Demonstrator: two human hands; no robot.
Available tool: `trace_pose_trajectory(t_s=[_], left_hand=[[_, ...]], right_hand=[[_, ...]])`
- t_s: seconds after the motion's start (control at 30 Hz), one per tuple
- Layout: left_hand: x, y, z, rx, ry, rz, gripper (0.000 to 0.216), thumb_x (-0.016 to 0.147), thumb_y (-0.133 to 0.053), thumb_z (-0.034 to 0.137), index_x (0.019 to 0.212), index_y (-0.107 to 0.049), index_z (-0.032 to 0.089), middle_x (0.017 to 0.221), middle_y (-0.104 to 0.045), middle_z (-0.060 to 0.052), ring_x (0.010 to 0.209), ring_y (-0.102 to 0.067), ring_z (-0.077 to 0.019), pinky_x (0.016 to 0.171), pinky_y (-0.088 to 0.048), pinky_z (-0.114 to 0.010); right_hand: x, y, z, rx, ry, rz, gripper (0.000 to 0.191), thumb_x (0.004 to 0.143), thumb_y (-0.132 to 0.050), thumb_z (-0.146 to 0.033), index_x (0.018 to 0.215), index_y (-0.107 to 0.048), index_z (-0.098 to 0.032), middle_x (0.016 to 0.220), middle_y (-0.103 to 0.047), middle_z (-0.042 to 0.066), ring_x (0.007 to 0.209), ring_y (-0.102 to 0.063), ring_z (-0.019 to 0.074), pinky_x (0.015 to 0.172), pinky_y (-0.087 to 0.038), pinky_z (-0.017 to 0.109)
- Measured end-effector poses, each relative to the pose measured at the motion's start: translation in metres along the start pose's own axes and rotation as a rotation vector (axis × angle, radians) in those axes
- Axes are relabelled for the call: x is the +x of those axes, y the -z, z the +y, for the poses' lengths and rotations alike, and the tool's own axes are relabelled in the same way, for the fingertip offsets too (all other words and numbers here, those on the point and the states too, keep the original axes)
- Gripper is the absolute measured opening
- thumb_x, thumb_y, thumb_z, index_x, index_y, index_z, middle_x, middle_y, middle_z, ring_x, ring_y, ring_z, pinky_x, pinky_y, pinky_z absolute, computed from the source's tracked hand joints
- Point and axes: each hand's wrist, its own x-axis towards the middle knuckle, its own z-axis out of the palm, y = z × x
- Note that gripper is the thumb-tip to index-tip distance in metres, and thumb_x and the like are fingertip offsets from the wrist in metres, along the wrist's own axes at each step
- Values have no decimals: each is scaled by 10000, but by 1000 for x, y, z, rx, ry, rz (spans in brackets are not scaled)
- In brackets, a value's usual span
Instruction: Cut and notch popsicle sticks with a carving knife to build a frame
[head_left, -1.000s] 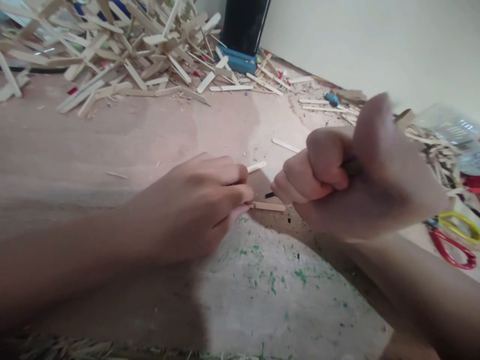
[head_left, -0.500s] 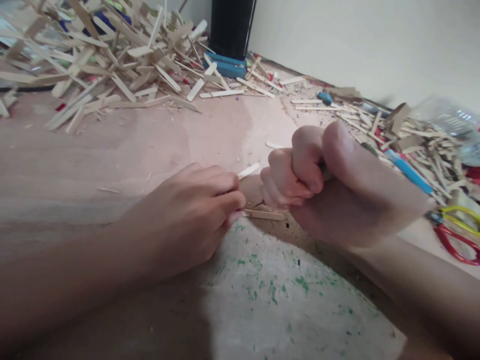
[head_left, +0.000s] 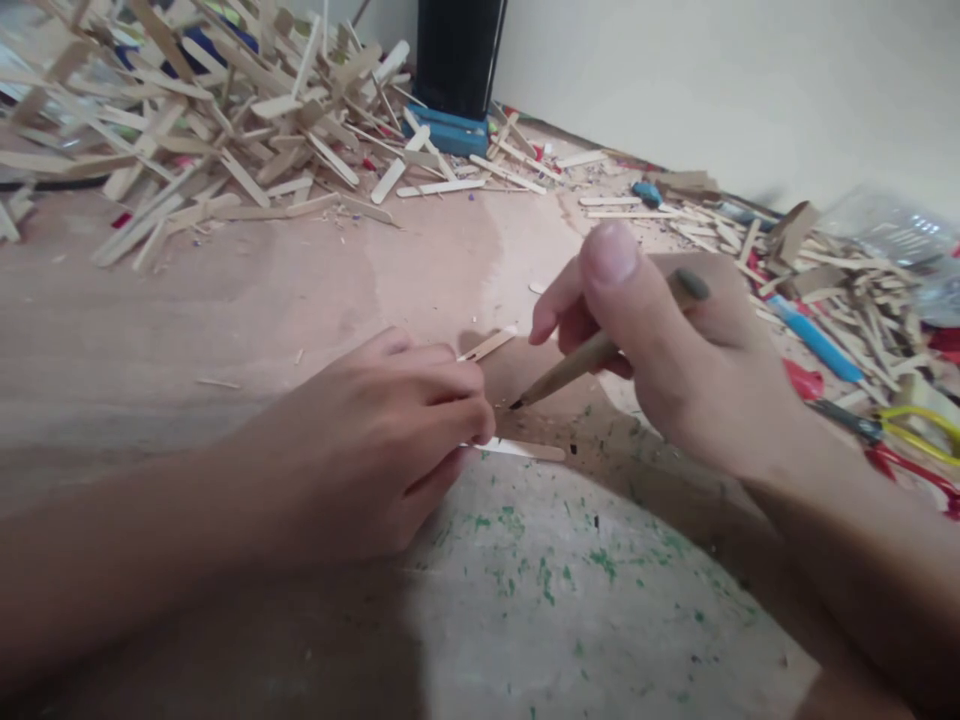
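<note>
At the centre, my left hand (head_left: pixel 405 430) is closed with its fingertips low over the table. Two wooden craft sticks reach out from under its fingers: an upper stick (head_left: pixel 491 345), slanted, with a small dark mark near the fingers, and a lower stick (head_left: pixel 525 451) pointing right. Whether they join beneath the fingers is hidden. My right hand (head_left: pixel 660 340) grips a thick, brown pencil-like tool (head_left: pixel 577 365) with a rounded grey end. Its dark pointed tip is angled down and left, between the two sticks and close to my left fingertips.
Craft sticks lie in a big heap (head_left: pixel 225 120) at the back left. Before the wall stands a black object (head_left: pixel 459 55) on a blue base. At right are more sticks, a blue-handled tool (head_left: pixel 817 340), scissors (head_left: pixel 911 435) and clear plastic (head_left: pixel 892 230). Green flecks dot the table (head_left: pixel 600 620).
My right hand has turned from a fist, which mostly hid the tool, to a slanted grip with the tip pointing at the sticks. My left hand has stayed nearly in place.
</note>
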Motion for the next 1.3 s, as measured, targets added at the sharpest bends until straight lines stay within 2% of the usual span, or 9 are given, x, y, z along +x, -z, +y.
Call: trace_pose_trajectory(t_s=[0.13, 0.23, 0.4, 0.53, 0.63, 0.8, 1.07, 1.2, 1.3], left_hand=[[2, 6, 0, -10, 25, -16, 256, 1138, -535, 163, 1018, -743, 253, 1050, -818, -14, 998, -740, -238, 939, -476, -414], [2, 7, -3, 4, 33, -22, 299, 1139, -521, 166, 993, -767, 251, 1031, -811, -19, 983, -737, -241, 930, -480, -409], [2, 6, -6, -35, 44, -61, 331, 1164, -525, 167, 1007, -802, 253, 1039, -814, -17, 961, -735, -216, 897, -496, -371], [6, 10, -2, -18, 42, -74, 357, 1170, -522, 157, 984, -817, 237, 1006, -796, -24, 904, -713, -215, 839, -497, -373], [7, 11, -1, 0, 48, -88, 391, 1176, -501, 148, 961, -818, 230, 973, -776, -28, 872, -697, -216, 814, -493, -378], [6, 7, -2, -2, 45, -76, 425, 1165, -486, 135, 914, -817, 224, 948, -771, -33, 849, -701, -221, 801, -505, -386], [7, 7, -2, 13, 29, -42, 413, 1118, -495, 77, 843, -758, 237, 919, -740, -29, 840, -682, -219, 795, -502, -367], [7, 9, -1, 0, 41, -77, 364, 1066, -554, 35, 824, -752, 222, 881, -704, -22, 803, -647, -206, 757, -471, -354], [7, 7, 0, -14, 45, -52, 356, 1042, -576, 9, 783, -712, 212, 841, -654, -13, 767, -609, -187, 726, -439, -338]], right_hand=[[-11, 27, -2, -8, -58, -69, 576, 1110, -789, -678, 755, -863, -231, 552, -610, 9, 489, -483, 115, 433, -243, 309], [-16, 45, 7, -15, -106, -166, 344, 1043, -897, -554, 868, -935, -260, 542, -645, 12, 424, -463, 119, 375, -199, 305], [-26, 57, 22, -61, -38, -267, 91, 1011, -928, -414, 1044, -984, -349, 674, -794, 15, 462, -621, 139, 378, -390, 240], [-40, 54, 23, -250, 35, -292, 292, 1077, -829, -413, 1348, -935, -392, 1134, -924, 51, 836, -865, 250, 545, -625, 293], [-45, 50, 22, -272, 109, -413, 384, 1108, -786, -392, 1482, -873, -405, 1267, -903, 61, 1044, -880, 293, 638, -660, 327], [-46, 51, 27, -225, 145, -459, 550, 1098, -766, -289, 1605, -771, -501, 1155, -858, 50, 956, -839, 283, 604, -580, 364], [-46, 57, 32, -276, 172, -467, 596, 1073, -774, -270, 1618, -756, -511, 1232, -868, 55, 982, -846, 300, 657, -644, 372], [-50, 58, 31, -403, 250, -464, 526, 1157, -677, -320, 1657, -721, -476, 1287, -852, 52, 968, -849, 250, 597, -610, 327], [-57, 57, 24, -486, 242, -504, 495, 1247, -525, -379, 1714, -635, -502, 1174, -837, 16, 889, -824, 211, 590, -588, 305]])
